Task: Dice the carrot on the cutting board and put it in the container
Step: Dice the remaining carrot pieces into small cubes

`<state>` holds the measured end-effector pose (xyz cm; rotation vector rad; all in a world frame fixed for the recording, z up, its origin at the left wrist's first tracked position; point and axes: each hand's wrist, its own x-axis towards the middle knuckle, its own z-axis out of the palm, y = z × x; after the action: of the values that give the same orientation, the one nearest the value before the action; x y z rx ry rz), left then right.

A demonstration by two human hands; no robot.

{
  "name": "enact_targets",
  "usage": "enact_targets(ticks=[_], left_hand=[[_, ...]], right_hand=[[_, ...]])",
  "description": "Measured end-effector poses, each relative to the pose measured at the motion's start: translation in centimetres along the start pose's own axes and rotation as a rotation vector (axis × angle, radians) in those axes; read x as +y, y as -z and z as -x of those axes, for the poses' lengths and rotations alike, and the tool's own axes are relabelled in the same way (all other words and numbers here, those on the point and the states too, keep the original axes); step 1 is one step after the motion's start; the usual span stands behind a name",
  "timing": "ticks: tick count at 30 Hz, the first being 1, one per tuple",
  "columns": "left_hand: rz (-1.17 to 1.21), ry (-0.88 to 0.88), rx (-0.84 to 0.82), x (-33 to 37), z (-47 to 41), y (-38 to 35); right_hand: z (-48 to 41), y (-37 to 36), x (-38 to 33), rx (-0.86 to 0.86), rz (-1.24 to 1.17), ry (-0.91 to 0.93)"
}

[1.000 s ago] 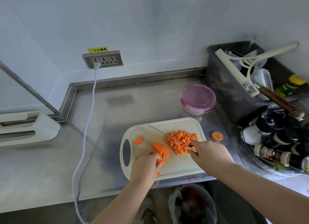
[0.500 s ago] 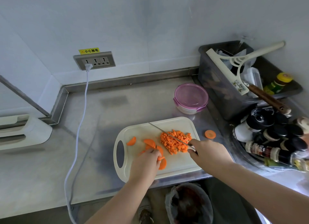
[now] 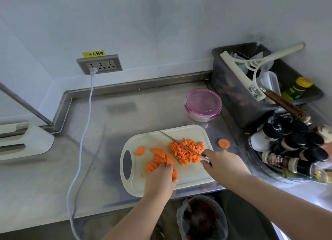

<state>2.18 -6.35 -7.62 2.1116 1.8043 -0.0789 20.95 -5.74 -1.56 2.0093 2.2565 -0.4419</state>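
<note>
Lower centre: right hand (image 3: pixel 222 165) wraps the handle of the knife (image 3: pixel 179 143), its blade laid diagonally over the diced carrot (image 3: pixel 186 151) on the right half of the cutting board (image 3: pixel 194 178). Left hand (image 3: pixel 159 178), fingers curled down, pins the carrot slices (image 3: pixel 156 160) at mid-board, seemingly bunching them for cutting. Container (image 3: pixel 203 105), lidded, waits just beyond the board, with a stray slice (image 3: pixel 224 143) on the counter to the board's right.

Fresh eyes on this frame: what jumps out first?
The orange diced carrot heaped on the right of the white board, with the knife lying across it, gripped by the right hand. To its left, the left hand holds uncut slices. Behind the board stands the pink-lidded container, lid on, and one stray round lies on the counter just right of the board.
</note>
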Motion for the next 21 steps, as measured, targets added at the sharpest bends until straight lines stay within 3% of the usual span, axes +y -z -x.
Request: enact_targets(ticks=[5,11,16,21], left_hand=[[0.075,0.045,-0.003,0.1,-0.6,0.3],[0.161,0.124,0.181,-4.0,-3.4,2.8],[-0.064,-0.197,-0.074,-5.0,-6.6,3.9],[-0.249,-0.302,-0.180,-4.6,-8.2,4.2]], right_hand=[[0.1,0.2,0.2,-0.014,-0.029,-0.018],[0.2,0.5,0.7,-0.016,-0.063,-0.052],[0.3,0.5,0.7,-0.033,-0.080,-0.051],[0.3,0.4,0.7,-0.044,-0.079,-0.062]])
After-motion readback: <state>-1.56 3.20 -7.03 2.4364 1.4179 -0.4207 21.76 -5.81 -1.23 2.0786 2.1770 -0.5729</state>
